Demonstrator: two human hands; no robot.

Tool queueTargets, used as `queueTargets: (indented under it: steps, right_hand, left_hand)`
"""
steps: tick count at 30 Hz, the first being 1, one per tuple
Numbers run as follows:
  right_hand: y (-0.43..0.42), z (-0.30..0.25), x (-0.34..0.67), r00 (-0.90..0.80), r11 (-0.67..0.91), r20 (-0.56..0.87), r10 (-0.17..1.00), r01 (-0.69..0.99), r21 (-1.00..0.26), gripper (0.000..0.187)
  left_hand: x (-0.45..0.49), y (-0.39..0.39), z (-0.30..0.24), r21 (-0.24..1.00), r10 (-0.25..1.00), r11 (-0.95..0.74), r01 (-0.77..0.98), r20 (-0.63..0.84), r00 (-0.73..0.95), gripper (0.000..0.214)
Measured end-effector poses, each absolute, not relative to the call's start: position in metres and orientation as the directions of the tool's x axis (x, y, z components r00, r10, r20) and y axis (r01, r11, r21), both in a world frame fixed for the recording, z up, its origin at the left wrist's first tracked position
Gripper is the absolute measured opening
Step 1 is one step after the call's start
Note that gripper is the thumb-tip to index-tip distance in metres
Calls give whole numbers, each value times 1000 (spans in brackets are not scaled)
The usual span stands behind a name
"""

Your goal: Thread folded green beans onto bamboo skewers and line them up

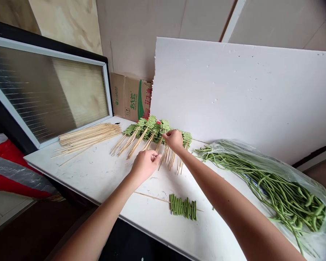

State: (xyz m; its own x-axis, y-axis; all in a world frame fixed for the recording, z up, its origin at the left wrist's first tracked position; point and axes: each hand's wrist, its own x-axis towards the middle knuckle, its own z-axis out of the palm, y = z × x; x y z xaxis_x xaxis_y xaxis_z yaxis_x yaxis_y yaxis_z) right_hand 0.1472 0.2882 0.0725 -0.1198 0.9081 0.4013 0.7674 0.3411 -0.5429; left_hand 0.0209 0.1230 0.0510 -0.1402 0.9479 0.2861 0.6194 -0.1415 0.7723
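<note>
My left hand (146,165) is closed in a pinch just above the white tabletop, beside the lower ends of several bamboo sticks. Farther back, my right hand (174,140) is also pinched closed, in front of the heaped skewers of cut green beans (151,125). Thin sticks pass between the two hands, but whether either one grips a stick is hidden by the fingers. Nearer to me a single skewer of green beans (182,207) lies flat, its bean pieces side by side in a row, with bare stick showing on both sides.
Loose bamboo skewers (89,137) lie piled at the left. A clear plastic bag of long green beans (271,185) stretches along the right. Behind stand a cardboard box (127,96), a white foam board (233,94) and a ribbed glass panel (78,90) on the left.
</note>
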Motion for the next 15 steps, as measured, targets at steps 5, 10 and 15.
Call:
queueTargets:
  steps: [5, 10, 15]
  right_hand:
    - [289, 74, 129, -109, 306, 368, 924, 787, -536, 34]
    - [290, 70, 143, -81, 302, 409, 909, 803, -513, 33]
    - [283, 72, 145, -79, 307, 440, 894, 825, -475, 31]
  left_hand:
    - [-3, 119, 58, 678, 921, -74, 731, 328, -211, 26]
    - [-14, 121, 58, 658, 916, -53, 751, 331, -226, 29]
    - [-13, 122, 54, 656, 917, -36, 754, 321, -235, 27]
